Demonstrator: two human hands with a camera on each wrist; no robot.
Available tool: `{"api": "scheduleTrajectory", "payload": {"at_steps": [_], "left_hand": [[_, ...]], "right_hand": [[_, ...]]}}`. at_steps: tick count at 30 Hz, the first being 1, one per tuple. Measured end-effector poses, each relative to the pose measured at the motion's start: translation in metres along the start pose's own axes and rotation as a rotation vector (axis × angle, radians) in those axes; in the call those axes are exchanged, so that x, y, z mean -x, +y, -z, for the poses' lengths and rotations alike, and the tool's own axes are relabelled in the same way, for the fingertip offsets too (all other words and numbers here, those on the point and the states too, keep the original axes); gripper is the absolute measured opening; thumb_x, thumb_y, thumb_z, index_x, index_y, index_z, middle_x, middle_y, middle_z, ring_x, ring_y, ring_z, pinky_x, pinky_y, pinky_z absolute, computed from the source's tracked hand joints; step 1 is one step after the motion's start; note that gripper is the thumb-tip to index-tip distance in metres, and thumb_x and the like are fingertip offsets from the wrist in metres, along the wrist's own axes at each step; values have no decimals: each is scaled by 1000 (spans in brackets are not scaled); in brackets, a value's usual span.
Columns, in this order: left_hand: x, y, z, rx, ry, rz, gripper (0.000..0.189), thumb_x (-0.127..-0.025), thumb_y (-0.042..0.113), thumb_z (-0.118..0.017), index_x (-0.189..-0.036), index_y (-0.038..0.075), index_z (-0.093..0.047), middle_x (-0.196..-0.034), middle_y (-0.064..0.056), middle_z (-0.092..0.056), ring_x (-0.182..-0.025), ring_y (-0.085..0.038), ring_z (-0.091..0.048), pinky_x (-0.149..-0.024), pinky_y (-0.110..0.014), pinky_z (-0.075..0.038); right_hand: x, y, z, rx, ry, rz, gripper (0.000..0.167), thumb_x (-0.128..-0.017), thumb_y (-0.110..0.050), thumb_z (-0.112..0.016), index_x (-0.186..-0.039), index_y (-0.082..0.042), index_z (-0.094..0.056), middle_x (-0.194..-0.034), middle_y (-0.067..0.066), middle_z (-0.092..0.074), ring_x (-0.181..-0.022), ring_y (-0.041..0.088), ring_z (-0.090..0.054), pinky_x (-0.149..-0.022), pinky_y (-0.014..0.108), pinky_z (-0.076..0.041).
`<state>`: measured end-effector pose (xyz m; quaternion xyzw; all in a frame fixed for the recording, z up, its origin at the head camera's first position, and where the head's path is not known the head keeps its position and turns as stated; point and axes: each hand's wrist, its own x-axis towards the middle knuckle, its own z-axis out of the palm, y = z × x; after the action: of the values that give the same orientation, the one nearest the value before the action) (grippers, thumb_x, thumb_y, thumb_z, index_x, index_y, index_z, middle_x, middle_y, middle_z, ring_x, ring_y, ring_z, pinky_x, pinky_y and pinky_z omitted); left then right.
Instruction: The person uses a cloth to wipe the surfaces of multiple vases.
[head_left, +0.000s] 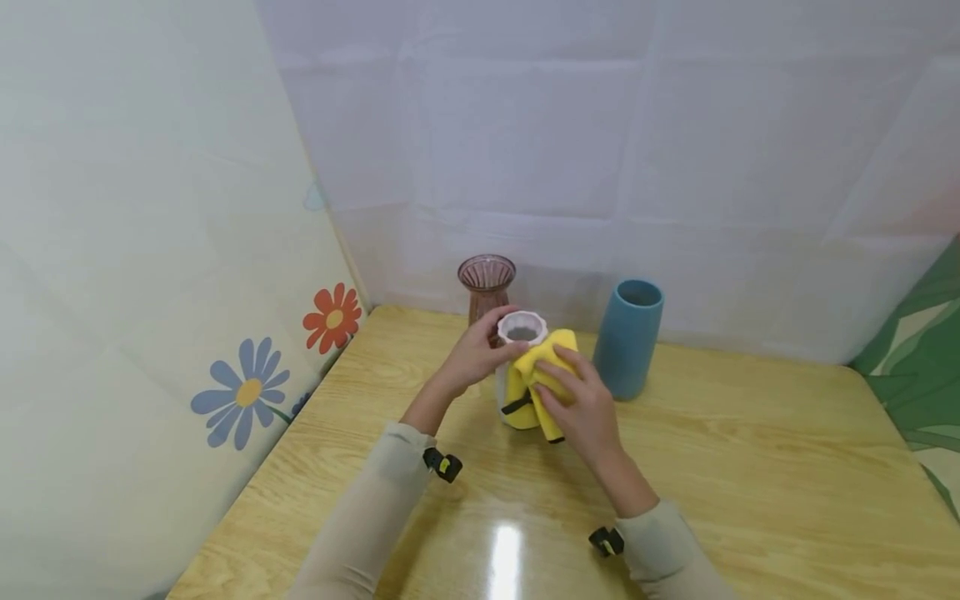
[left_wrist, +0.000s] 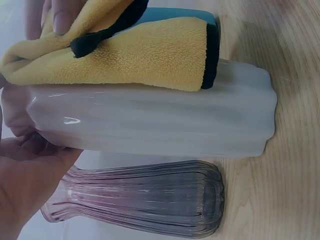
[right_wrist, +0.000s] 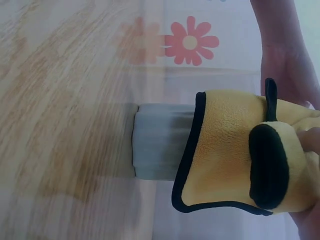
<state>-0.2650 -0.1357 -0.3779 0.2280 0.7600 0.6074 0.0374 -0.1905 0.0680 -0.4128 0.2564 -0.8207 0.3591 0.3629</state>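
A white fluted vase [left_wrist: 165,122] stands upright on the table, its scalloped mouth facing up. My left hand [head_left: 480,352] grips it around the neck, with the thumb at the front just under the rim. In my right hand [head_left: 588,408] is a yellow cloth [right_wrist: 225,150] with black edging, pressed against the right and front side of the vase. Its loose folds hang down and hide much of the vase's front in the head view. In the right wrist view, the lower part of the vase shows below the cloth.
Behind the white vase, slightly left, stands a pinkish ribbed glass vase [head_left: 487,275]. A blue vase [head_left: 630,342] is to the right, near the back edge of the wooden table [head_left: 765,467]. Pale sheets with printed flowers [head_left: 250,392] hang behind and at the left.
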Motion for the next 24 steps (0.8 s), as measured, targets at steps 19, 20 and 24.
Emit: {"api": "scheduleTrajectory", "payload": {"at_steps": [19, 20, 24], "left_hand": [[-4, 1, 0, -2, 1, 5, 66, -95, 18, -72, -151, 3, -41, -132, -14, -57, -116, -28, -59, -94, -38, -54], [-4, 0, 0, -1, 1, 3, 65, -95, 17, -72, -151, 3, -41, -132, -14, -57, -116, -27, -59, -94, -37, -54], [-4, 1, -1, 2, 4, 1, 65, -95, 15, -72, -150, 2, -42, -132, -15, -57, -115, -27, -59, -93, -36, -53]], "right_hand": [[13, -2, -5, -11, -19, -99, 35, -75, -6, -89, -107, -9, -77, -126, 18, -65, -116, 38, -63, -99, 49, -53], [14, -2, -6, -14, -17, -106, 34, -74, -6, -89, -107, -9, -77, -125, 18, -65, -115, 38, -63, -99, 49, -53], [18, -2, -8, -18, -8, -126, 34, -74, -5, -90, -105, -9, -78, -123, 18, -66, -114, 39, -64, -99, 49, -53]]}}
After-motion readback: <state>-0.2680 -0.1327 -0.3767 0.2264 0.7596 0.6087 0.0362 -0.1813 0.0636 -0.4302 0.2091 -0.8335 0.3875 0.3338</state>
